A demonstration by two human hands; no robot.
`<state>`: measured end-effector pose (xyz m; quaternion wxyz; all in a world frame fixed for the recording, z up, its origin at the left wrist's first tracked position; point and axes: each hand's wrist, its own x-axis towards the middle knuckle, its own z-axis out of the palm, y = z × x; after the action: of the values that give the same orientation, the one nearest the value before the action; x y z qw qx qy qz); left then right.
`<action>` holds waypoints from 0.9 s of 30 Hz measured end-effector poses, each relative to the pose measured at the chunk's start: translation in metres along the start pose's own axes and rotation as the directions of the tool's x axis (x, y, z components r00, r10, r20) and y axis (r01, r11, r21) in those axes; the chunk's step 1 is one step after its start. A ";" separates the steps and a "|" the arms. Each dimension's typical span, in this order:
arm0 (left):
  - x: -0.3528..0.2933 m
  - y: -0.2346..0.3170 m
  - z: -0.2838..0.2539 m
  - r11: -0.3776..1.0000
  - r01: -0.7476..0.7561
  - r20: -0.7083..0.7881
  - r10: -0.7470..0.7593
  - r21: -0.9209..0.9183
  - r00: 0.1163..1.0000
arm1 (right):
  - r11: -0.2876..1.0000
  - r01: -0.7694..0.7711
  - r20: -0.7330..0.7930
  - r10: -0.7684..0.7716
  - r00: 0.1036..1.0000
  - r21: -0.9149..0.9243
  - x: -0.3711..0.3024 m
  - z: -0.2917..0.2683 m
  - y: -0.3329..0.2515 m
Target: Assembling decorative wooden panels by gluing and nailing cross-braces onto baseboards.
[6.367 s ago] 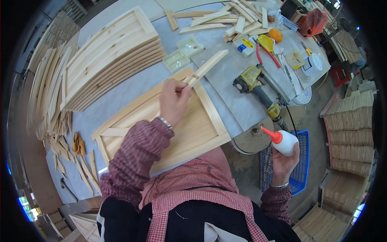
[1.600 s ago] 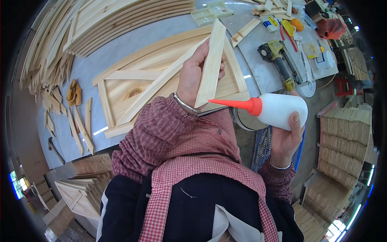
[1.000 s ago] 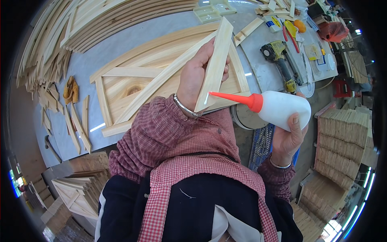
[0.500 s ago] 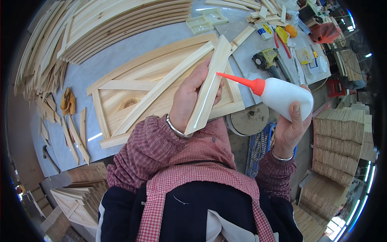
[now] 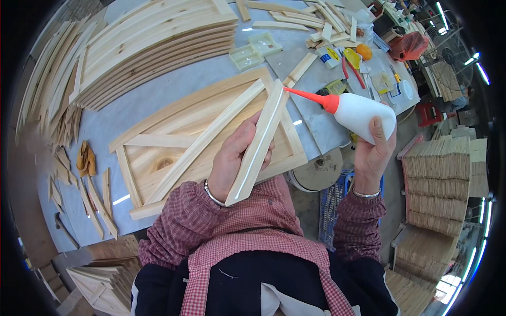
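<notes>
My left hand (image 5: 234,147) is closed around a wooden strip (image 5: 253,150) with an angled end, held tilted above the table. A white line of glue runs along most of its upper face. My right hand (image 5: 375,152) grips a white glue bottle (image 5: 363,117) with a long red nozzle (image 5: 311,97). The nozzle's tip is at the strip's far end, by the end of the glue line. Below the strip lies a framed wooden panel (image 5: 174,139) with a curved top edge and diagonal pieces on it. My left fingers partly wrap under the strip and are half hidden.
Stacked wooden panels (image 5: 158,52) stand at the back left. A nail gun (image 5: 337,88), red-handled pliers (image 5: 353,72) and an orange fruit (image 5: 363,51) lie at the right. A brown glove (image 5: 86,159) and a hammer (image 5: 66,230) are at the left. A round drum (image 5: 317,169) stands beside the table.
The nozzle has travelled along the strip to its far end, and the glue line now reaches there. The view has shifted slightly; both hands keep their holds.
</notes>
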<state>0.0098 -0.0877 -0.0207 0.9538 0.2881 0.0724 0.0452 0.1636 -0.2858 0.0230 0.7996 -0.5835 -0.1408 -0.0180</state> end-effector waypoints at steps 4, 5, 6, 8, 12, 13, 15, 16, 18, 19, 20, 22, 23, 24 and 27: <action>-0.004 0.005 0.002 0.990 0.030 -0.069 -0.021 0.138 0.997 | 0.988 -0.138 0.021 0.137 0.990 0.062 0.037 0.003 0.018; -0.005 0.003 0.000 0.990 0.027 -0.065 -0.018 0.137 0.998 | 0.976 -0.203 0.034 0.200 0.979 0.085 0.050 0.007 0.024; -0.006 0.001 -0.003 0.947 -0.024 -0.055 0.044 0.321 0.998 | 0.976 -0.199 0.035 0.196 0.980 0.083 0.062 0.012 0.031; -0.008 -0.003 -0.008 0.756 -0.117 -0.010 0.162 0.644 0.987 | 0.903 -0.333 0.110 0.314 0.943 0.270 0.087 0.029 0.045; -0.015 0.003 -0.012 0.368 -0.200 0.096 0.281 0.908 0.955 | 0.773 -0.508 0.202 0.467 0.861 0.380 0.121 0.057 0.083; -0.015 0.005 -0.013 0.372 -0.194 0.090 0.279 0.908 0.956 | 0.771 -0.513 0.201 0.473 0.858 0.377 0.129 0.064 0.094; -0.015 0.007 -0.016 0.137 -0.233 0.177 0.332 0.963 0.926 | 0.740 -0.583 0.252 0.525 0.813 0.335 0.141 0.077 0.117; -0.015 0.007 -0.017 0.017 -0.244 0.223 0.347 0.970 0.911 | 0.722 -0.617 0.275 0.553 0.787 0.313 0.148 0.081 0.128; -0.016 0.009 -0.019 -0.006 -0.234 0.222 0.341 0.972 0.913 | 0.745 -0.608 0.235 0.561 0.793 0.274 0.164 0.080 0.147; -0.017 0.010 -0.020 -0.037 -0.233 0.232 0.338 0.972 0.912 | 0.770 -0.592 0.199 0.558 0.805 0.237 0.172 0.077 0.155; -0.018 0.011 -0.022 -0.071 -0.227 0.237 0.339 0.971 0.910 | 0.790 -0.580 0.172 0.554 0.814 0.199 0.176 0.077 0.160; -0.019 0.011 -0.027 -0.091 -0.208 0.227 0.339 0.974 0.913 | 0.842 -0.532 0.141 0.518 0.844 0.089 0.184 0.071 0.163; -0.020 0.010 -0.029 -0.113 -0.198 0.225 0.340 0.974 0.913 | 0.883 -0.470 0.116 0.469 0.876 -0.024 0.188 0.068 0.161; -0.022 0.010 -0.031 -0.135 -0.189 0.224 0.340 0.973 0.913 | 0.906 -0.401 0.098 0.415 0.904 -0.138 0.190 0.066 0.163; -0.020 0.005 -0.032 -0.178 -0.165 0.216 0.325 0.970 0.921 | 0.903 -0.360 0.085 0.387 0.918 -0.234 0.194 0.056 0.175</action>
<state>-0.0156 -0.0688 -0.0421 0.3826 0.9043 0.0758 0.1735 0.3717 -0.1512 -0.0756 0.7101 -0.6819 -0.0749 0.1586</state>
